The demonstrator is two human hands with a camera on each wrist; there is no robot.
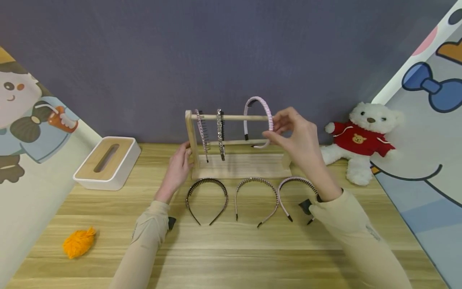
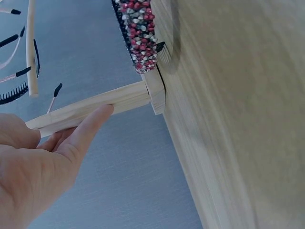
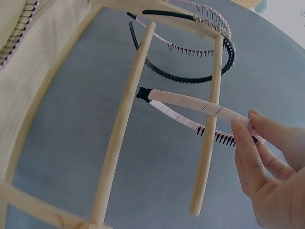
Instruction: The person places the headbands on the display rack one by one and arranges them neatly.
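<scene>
A pale pink headband (image 1: 269, 110), smoothly wrapped, black-tipped and toothed inside, arches around the upper bar near the right end of the wooden rack (image 1: 238, 170). The right hand (image 1: 299, 134) pinches its side; the left hand (image 1: 178, 162) grips the rack's left upright. 2 glittery headbands (image 1: 220, 132) hang at the rack's left; 3 more headbands (image 1: 254, 179) lie before it, 1 partly behind a sleeve (image 1: 346, 224).

left fingers (image 2: 90, 125) low, gripping | right fingers (image 3: 247, 155) raised, pinching
</scene>
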